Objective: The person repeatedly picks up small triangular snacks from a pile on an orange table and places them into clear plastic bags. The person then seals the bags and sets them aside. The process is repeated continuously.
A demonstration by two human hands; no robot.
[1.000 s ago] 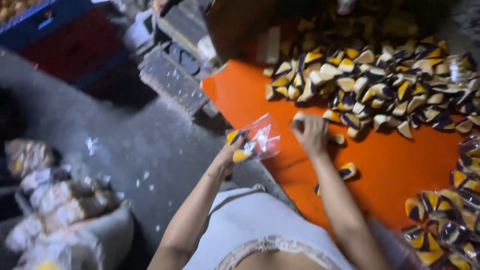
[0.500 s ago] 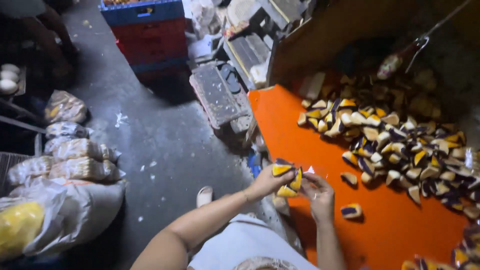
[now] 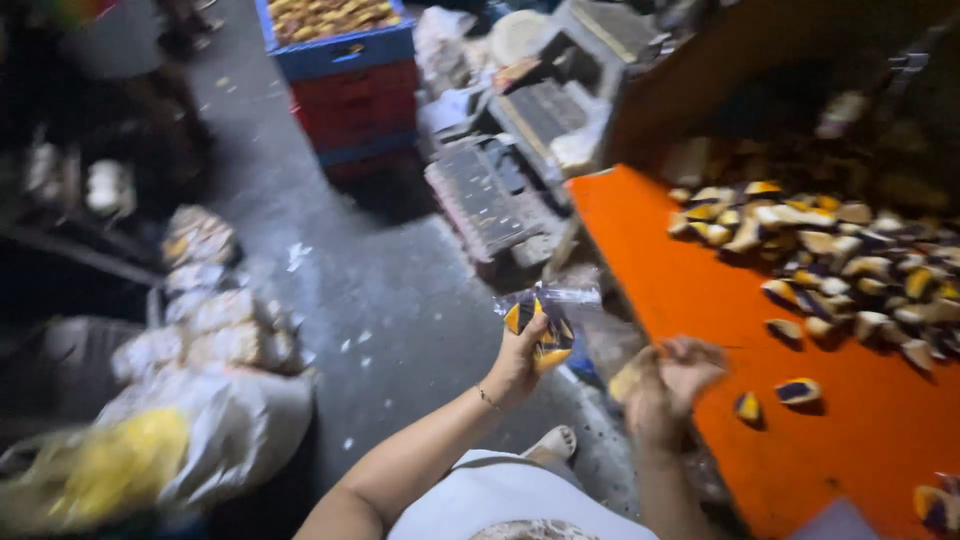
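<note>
Orange laminate covers the worktop (image 3: 700, 300) to the right of both hands, and a loose heap of wedges (image 3: 850, 250), cream, yellow and dark purple, lies beyond them toward its far side. The left hand (image 3: 522, 362) is clamped around a small clear plastic bag (image 3: 540, 318) that already carries a few yellow and dark wedges; the bag sits in the fist off the worktop's near-left edge, over the grey floor (image 3: 380, 300). Its long axis runs roughly upright, with the loose clear top pointing up and away from the wrist, which looks like a way to keep the mouth reachable from the other side. The right hand (image 3: 672, 378), just to the right of the bag and apart from it, is curled with its fingers drawn together; a pale wedge (image 3: 628, 380) shows at its left side, though motion blur makes it hard to tell how firmly it is pinched. That wedge's narrow end seems to point left toward the bag, but I cannot be sure. Two stray wedges (image 3: 775, 398) lie flat on the orange surface just right of the right hand, near enough to pick without stretching. Well beyond the left hand stand stacked blue and red crates (image 3: 345, 90), and to its left, on the floor, lie filled clear sacks (image 3: 215, 330) and a white sack (image 3: 240, 430).
</note>
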